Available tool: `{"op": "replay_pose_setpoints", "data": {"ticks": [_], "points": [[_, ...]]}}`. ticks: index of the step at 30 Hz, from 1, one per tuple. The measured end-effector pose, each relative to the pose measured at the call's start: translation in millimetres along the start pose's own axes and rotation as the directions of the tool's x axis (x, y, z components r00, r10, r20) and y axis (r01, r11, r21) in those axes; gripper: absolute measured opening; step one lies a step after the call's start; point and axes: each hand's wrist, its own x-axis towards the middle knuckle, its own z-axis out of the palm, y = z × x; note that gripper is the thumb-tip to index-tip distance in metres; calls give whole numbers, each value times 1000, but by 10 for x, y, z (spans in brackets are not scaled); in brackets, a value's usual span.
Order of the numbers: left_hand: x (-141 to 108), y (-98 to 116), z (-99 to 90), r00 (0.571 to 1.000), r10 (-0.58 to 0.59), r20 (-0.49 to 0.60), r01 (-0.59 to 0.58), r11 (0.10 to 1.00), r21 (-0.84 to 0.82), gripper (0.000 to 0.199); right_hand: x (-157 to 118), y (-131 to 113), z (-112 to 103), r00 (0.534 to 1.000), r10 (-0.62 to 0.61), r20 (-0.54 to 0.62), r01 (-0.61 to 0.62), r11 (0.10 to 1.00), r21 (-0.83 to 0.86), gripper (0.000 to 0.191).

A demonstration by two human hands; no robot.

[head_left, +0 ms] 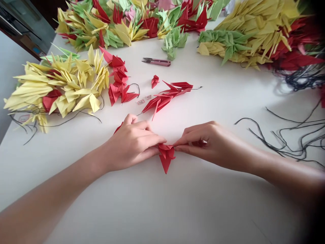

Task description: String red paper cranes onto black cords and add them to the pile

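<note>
Yellow paper cluster (63,86) on worktop (152,203), 10 o'clock from the red paper fold (166,156). Left hand (137,144) at 10 too, closer in: grip pinching the fold's upper left edge. Fold sits between the hands, tip at 6. Right hand (203,145) at 2–3: grip pinching its upper right corner; can't tell if thread's in there. Black cords (291,156), 3. Reckon fold's light, crisp, easily crushed: hold the layered top edge, spare the tip.
</note>
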Motion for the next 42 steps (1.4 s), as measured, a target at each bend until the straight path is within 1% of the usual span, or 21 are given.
{"op": "replay_pose_setpoints", "data": {"ticks": [4,9,13,17,21,23,25,27,30,33,35,37,40,42], "points": [[-6,1,18,999,13,-31,-13,1000,9,15,-2,-5,46,999,32,-29,-32,999,25,22],[-9,10,42,998,22,-52,-20,999,43,15,-17,-20,86,995,15,-100,-18,999,-38,25],[-7,20,52,997,19,-71,-15,998,54,16,-25,-43,97,996,19,-83,-21,999,-32,27],[-9,31,67,995,23,-93,-17,998,65,15,-17,-104,86,994,75,-81,-76,997,-13,26],[-12,51,97,993,-11,-119,20,997,70,15,-1,-167,88,987,149,-66,-149,989,3,27],[-15,61,110,992,-30,-123,38,997,63,14,-1,-181,108,986,155,-62,-156,988,-12,28],[-18,67,117,991,-38,-127,45,998,54,13,-12,-184,138,989,114,-96,-121,990,-73,28],[-18,70,119,990,-40,-133,47,998,51,14,-35,-187,163,990,43,-134,-67,982,-178,27],[-13,68,117,990,-44,-133,52,997,59,17,-73,-204,163,987,-68,-144,16,943,-333,26],[-6,62,113,990,-36,-135,46,996,71,18,-96,-231,110,976,-152,-156,79,915,-396,24],[-3,59,109,989,-32,-146,44,996,80,19,-100,-247,64,970,-169,-173,93,921,-379,22],[-2,59,104,987,-33,-156,47,995,86,21,-98,-258,25,966,-171,-193,102,941,-322,19],[0,61,98,988,-37,-153,52,994,93,19,-92,-279,-16,966,-155,-208,117,976,-183,16],[1,62,96,988,-43,-150,58,993,100,19,-88,-305,-41,972,-123,-202,110,991,-72,14]]}}
